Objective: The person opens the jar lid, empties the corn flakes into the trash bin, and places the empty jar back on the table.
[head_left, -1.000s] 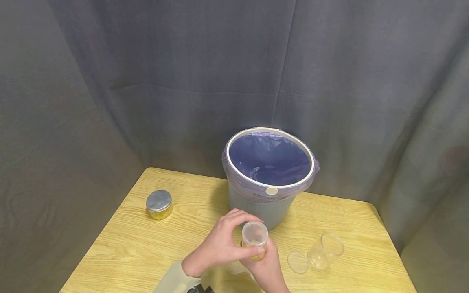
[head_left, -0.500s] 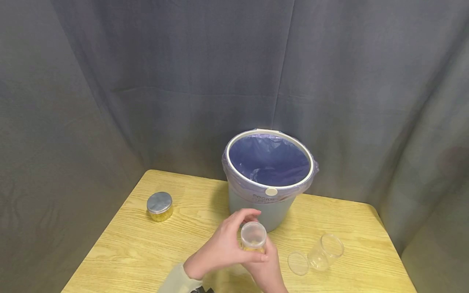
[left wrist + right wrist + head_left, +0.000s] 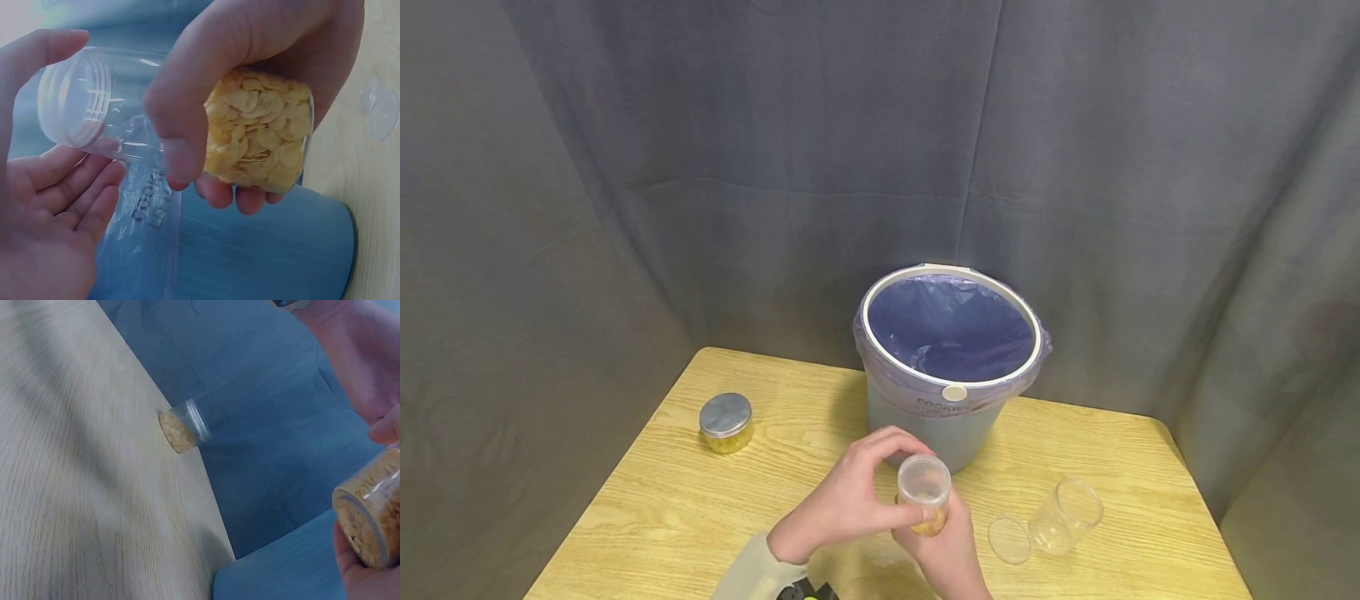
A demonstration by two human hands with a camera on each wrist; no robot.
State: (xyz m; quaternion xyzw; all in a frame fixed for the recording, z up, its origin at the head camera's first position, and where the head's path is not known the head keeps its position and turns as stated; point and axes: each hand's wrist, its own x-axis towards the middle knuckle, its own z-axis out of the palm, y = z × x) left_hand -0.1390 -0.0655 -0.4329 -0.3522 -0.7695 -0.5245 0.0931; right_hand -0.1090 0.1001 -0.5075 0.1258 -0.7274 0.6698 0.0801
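Note:
My right hand (image 3: 951,554) grips the body of a clear jar (image 3: 259,134) half filled with yellow flakes, its fingers wrapped round it. The jar is held above the table, upright in the head view, and topped by a translucent screw lid (image 3: 923,477). Round that lid curves my left hand (image 3: 850,500), thumb tip at one side and fingers at the other; the left wrist view has both right at the lid's rim. In the right wrist view the jar's flake-filled base shows at the right edge.
Behind the hands stands a grey bin (image 3: 936,429) lined with a purple bag (image 3: 955,333). A silver-lidded jar (image 3: 726,423) of flakes is at the table's left. To the right are an empty clear jar (image 3: 1063,521) and a clear round lid (image 3: 1009,539).
Half a second ago my left fingers were spread away from the lid and the thumb reached further across; now they are back round it. The jar has shifted only slightly.

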